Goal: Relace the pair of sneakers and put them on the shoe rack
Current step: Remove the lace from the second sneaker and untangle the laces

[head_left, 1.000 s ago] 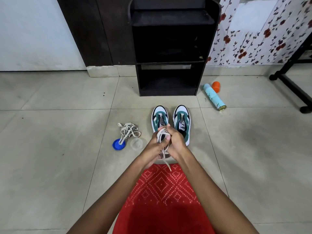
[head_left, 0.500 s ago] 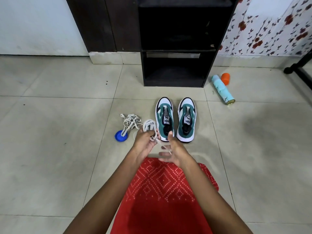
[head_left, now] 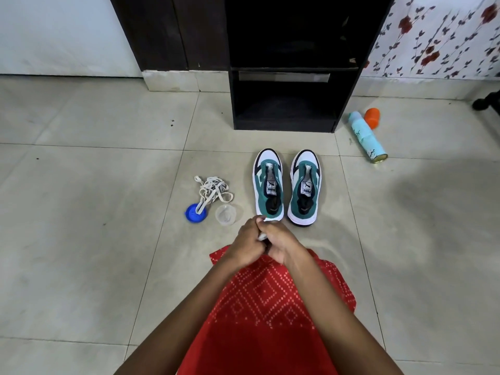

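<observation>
Two green-and-white sneakers stand side by side on the tiled floor, toes pointing away: the left sneaker (head_left: 268, 185) and the right sneaker (head_left: 305, 186), both without laces. A loose white lace (head_left: 212, 192) lies in a heap to their left. Just in front of the heels, my left hand (head_left: 244, 243) and my right hand (head_left: 281, 244) are pressed together, both gripping a bunched white lace (head_left: 262, 235) of which only small bits show. The black shoe rack (head_left: 286, 101) stands behind the sneakers with bare shelves.
A blue lid (head_left: 195, 213) and a clear plastic cup (head_left: 225, 214) lie beside the loose lace. A light-blue spray can (head_left: 366, 136) and an orange cap (head_left: 372, 118) lie right of the rack. A black stand foot (head_left: 487, 102) is at far right. Red patterned cloth (head_left: 270, 307) covers my lap.
My hands, apart half a second ago with the lace strung between them, have come back together and bunched the lace. The camera has tilted down and closer.
</observation>
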